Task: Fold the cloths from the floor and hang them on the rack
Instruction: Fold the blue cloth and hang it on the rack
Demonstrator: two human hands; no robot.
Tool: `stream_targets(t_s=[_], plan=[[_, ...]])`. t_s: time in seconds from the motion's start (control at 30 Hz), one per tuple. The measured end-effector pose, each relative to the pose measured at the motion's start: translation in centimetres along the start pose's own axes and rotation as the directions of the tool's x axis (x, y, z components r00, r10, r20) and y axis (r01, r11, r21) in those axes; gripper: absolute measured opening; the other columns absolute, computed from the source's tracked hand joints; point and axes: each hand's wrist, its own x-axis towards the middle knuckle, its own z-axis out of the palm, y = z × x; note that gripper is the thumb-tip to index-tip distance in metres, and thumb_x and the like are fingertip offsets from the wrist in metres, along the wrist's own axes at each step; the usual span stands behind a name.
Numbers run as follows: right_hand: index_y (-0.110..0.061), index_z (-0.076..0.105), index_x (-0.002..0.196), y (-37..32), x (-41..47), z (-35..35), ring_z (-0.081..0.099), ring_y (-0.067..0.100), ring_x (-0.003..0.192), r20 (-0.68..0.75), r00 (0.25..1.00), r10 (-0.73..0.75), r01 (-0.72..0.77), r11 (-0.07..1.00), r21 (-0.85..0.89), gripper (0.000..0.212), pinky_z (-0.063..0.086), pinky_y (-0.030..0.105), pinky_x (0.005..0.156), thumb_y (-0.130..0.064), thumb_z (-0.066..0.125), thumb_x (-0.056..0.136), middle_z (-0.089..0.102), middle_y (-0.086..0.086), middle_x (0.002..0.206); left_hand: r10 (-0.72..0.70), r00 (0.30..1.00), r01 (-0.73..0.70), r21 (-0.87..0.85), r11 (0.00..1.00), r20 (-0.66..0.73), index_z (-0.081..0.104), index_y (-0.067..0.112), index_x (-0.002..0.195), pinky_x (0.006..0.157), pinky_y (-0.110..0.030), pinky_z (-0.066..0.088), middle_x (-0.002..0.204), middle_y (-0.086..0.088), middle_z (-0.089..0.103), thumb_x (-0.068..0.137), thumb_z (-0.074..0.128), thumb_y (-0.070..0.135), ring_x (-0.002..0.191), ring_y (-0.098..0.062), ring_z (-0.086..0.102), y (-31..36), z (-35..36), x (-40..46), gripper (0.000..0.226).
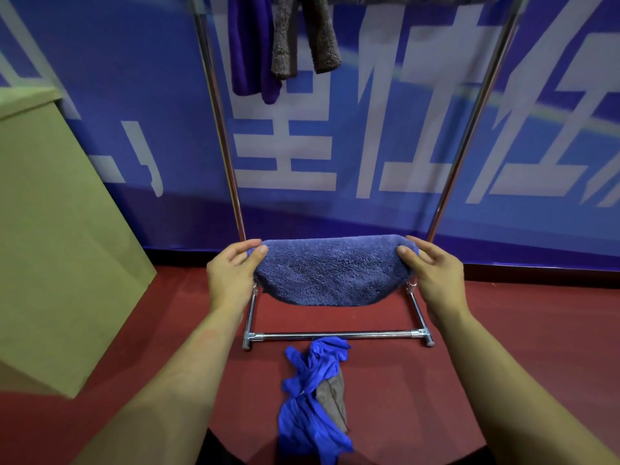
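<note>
A folded blue-grey fluffy cloth [332, 270] hangs stretched in the air between my hands, sagging in the middle. My left hand [231, 276] pinches its left end and my right hand [432, 273] pinches its right end. Behind it stands a chrome rack [218, 122] with two uprights and a floor bar [335, 335]. A purple cloth [248, 45] and a brown fuzzy cloth [302, 35] hang from the rack's top, which is out of view. On the red floor below lies a crumpled bright blue cloth [312, 404] over a grey-brown cloth [333, 401].
A large tan cardboard box [57, 229] stands at the left, close to my left arm. A blue banner with white characters [369, 129] covers the wall behind the rack. Red floor [503, 330] spreads to the right of the rack.
</note>
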Motion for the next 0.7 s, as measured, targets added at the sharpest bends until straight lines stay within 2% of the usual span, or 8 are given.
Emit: stream_targets(t_s=[0.07,0.17,0.27,0.43,0.53,0.63,0.7], plan=[[-0.008,0.072,0.117,0.0,-0.1,-0.1,0.074,0.008,0.094,0.019,1.000,0.008,-0.008,0.999,0.039,0.031,0.058,0.018,0.083,-0.006,0.076,0.087,0.079,0.002,0.100,0.002,1.000,-0.002,-0.009,1.000,-0.003,0.075,0.013,0.098,0.071,-0.011,0.052,0.084,0.001,0.077,0.084,0.078,0.005,0.077,-0.005,0.070,0.1,0.0,-0.1,0.016],[-0.008,0.070,0.119,-0.5,-0.3,0.0,0.075,0.008,0.091,0.027,1.000,0.011,-0.014,0.992,0.122,0.035,0.057,0.017,0.077,-0.001,0.076,0.086,0.079,-0.001,0.097,0.008,1.000,-0.008,-0.033,0.999,-0.008,0.073,0.011,0.101,0.072,-0.011,0.051,0.086,0.001,0.077,0.084,0.077,0.004,0.078,-0.002,0.070,0.3,0.0,-0.1,0.019],[-0.011,0.072,0.115,-0.8,-0.4,0.1,0.074,0.007,0.086,-0.022,1.000,-0.008,0.012,0.984,0.177,0.035,0.057,0.018,0.077,0.000,0.078,0.083,0.079,0.000,0.095,0.029,0.999,-0.031,-0.076,0.997,-0.022,0.073,0.010,0.100,0.072,-0.010,0.051,0.080,0.007,0.077,0.084,0.077,0.004,0.076,0.000,0.070,0.7,0.1,-0.1,0.017],[-0.009,0.074,0.111,-1.3,-0.6,0.0,0.073,0.009,0.084,-0.079,0.996,-0.036,0.054,0.969,0.240,0.032,0.056,0.017,0.079,-0.003,0.081,0.080,0.080,0.003,0.092,0.062,0.997,-0.066,-0.108,0.992,-0.036,0.075,0.009,0.100,0.076,-0.013,0.052,0.084,0.002,0.077,0.085,0.077,0.008,0.078,-0.003,0.070,1.1,0.0,-0.2,0.015],[-0.009,0.074,0.111,-1.4,-0.6,0.0,0.072,0.010,0.086,-0.086,0.995,-0.054,0.071,0.975,0.211,0.033,0.056,0.019,0.082,-0.003,0.082,0.080,0.078,0.006,0.094,0.060,0.998,-0.061,-0.118,0.991,-0.014,0.075,0.011,0.099,0.081,-0.021,0.055,0.085,0.001,0.078,0.085,0.078,0.009,0.081,-0.007,0.070,1.1,-0.2,-0.2,0.014],[-0.014,0.074,0.109,-1.1,-0.4,0.0,0.071,0.013,0.090,-0.078,0.995,-0.058,0.072,0.979,0.191,0.031,0.056,0.025,0.088,-0.005,0.082,0.080,0.077,0.007,0.098,0.021,1.000,-0.019,-0.137,0.990,0.016,0.076,0.015,0.097,0.086,-0.037,0.055,0.089,-0.005,0.079,0.084,0.079,0.013,0.083,-0.013,0.070,0.9,-0.2,-0.1,0.013],[-0.020,0.075,0.108,-0.8,-0.2,0.0,0.070,0.015,0.093,-0.067,0.996,-0.055,0.067,0.981,0.184,0.031,0.056,0.029,0.092,-0.006,0.081,0.082,0.077,0.010,0.102,0.009,0.999,-0.005,-0.151,0.989,0.031,0.076,0.017,0.096,0.087,-0.037,0.055,0.091,-0.006,0.079,0.085,0.079,0.013,0.083,-0.014,0.071,0.8,-0.1,0.0,0.012]])
